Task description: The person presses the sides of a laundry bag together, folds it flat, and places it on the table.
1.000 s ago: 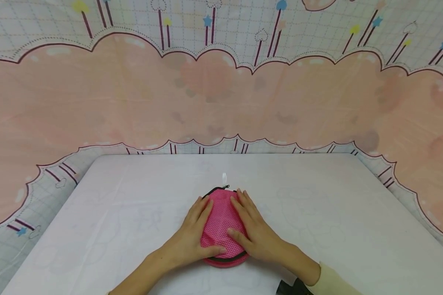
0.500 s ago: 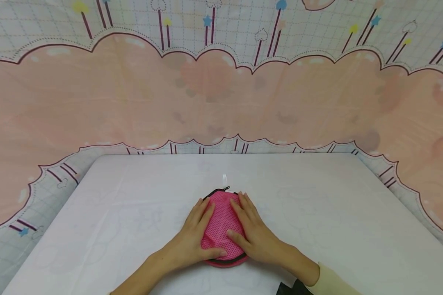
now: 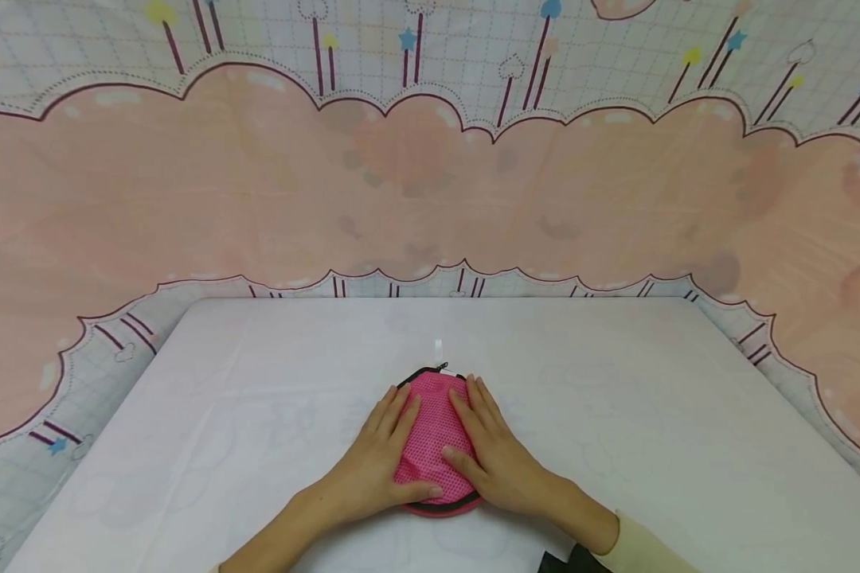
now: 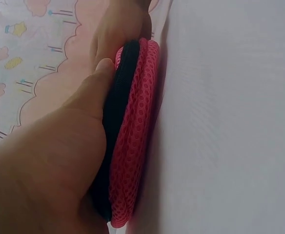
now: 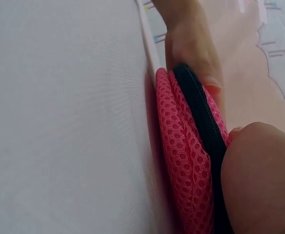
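Note:
A pink mesh zip pouch (image 3: 437, 438) with black zipper edging lies flat on the white table. Its zipper pull (image 3: 442, 366) shows at the far edge. My left hand (image 3: 373, 458) rests on the pouch's left side, fingers extended forward and thumb across the near part. On the right side lies my right hand (image 3: 498, 458), its fingers spread and its thumb on the mesh. From the left wrist, the pouch's black zipper (image 4: 118, 102) runs along its side above the pink bottom layer. The right wrist view shows the same mesh side (image 5: 181, 156), close to the tabletop.
The white table (image 3: 258, 358) extends around the pouch on all sides. A small clear or whitish strip (image 3: 438, 350) is just beyond it. Near the right sleeve, a black object (image 3: 573, 559) is cut off by the frame. A patterned peach cloth (image 3: 430, 199) hangs behind.
The right fingertips and the pouch's far edge sit slightly nearer to me than a second ago. Both hands stay on the pouch, and the head view has shifted a little.

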### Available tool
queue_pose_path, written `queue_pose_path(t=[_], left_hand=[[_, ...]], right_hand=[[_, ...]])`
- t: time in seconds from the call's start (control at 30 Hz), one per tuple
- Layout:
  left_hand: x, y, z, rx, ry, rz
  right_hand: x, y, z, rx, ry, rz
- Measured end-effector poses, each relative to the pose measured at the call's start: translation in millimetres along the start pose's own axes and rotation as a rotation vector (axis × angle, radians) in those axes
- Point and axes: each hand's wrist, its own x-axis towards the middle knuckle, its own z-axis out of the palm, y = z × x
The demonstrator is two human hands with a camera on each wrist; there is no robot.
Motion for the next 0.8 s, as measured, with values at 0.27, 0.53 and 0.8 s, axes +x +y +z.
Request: queue_pose_path(t=[0.27, 0.53, 0.8], left_hand=[[0.9, -0.9, 2.2, 0.030, 0.010, 0.026], [2.0, -1.7, 2.2, 0.024, 0.010, 0.020], [2.7, 0.4, 2.0, 0.003, -0.001, 0.000]], right_hand=[[0.5, 1.9, 2.4, -0.029, 0.005, -0.003], [2.0, 1.2, 0.6, -0.040, -0.013, -0.005], [2.4, 2.2, 2.8, -0.063, -0.019, -0.010]])
